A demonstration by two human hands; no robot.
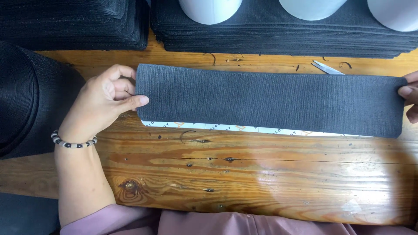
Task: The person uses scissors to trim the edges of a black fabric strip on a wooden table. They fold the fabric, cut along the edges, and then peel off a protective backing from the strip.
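The left hand (pixel 106 98) is closed in a pinch on the left short edge of the dark grey fabric strip (pixel 270 104), thumb on top and fingers curled at the edge. The strip is stretched flat across the wooden desk (pixel 244 174), over a white backing sheet (pixel 226 127) that shows along its lower edge. It is judged light, thin and limp, likely to sag unless held at both ends; the short edges are the sound places for a grip. Its surface is finely woven, matte, with rounded corners. The right hand (pixel 410 96), partly out of frame, grips the right short edge.
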